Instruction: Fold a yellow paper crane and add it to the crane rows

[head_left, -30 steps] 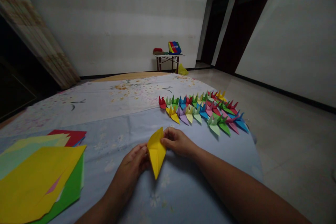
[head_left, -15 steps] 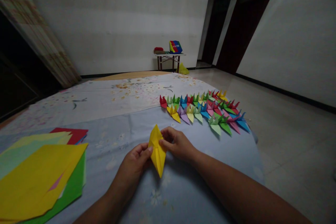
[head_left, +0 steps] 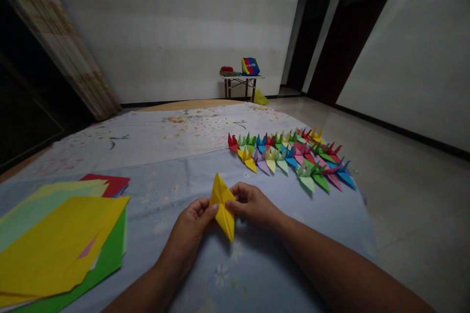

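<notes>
My left hand and right hand sit close together above the pale blue bedsheet. Neither is flat open: both curl in on a narrow folded piece of yellow origami paper, which appears held just off the cloth between them, its long point aimed down toward me. My left thumb presses one edge, and my right fingertips pinch the opposite flank. I cannot tell from here whether the inner layers line up. Judging by this grip, light, even pressure from both sides should keep the layers matched and the tip sharp; any crease wants running firmly from the point outward. Left of my hands lies a loose pile of origami paper sheets, yellow over green, with red behind. Ahead, rows of multicoloured paper cranes stand on the cloth. Farther off, a small folding table holds a striped box by the wall.
</notes>
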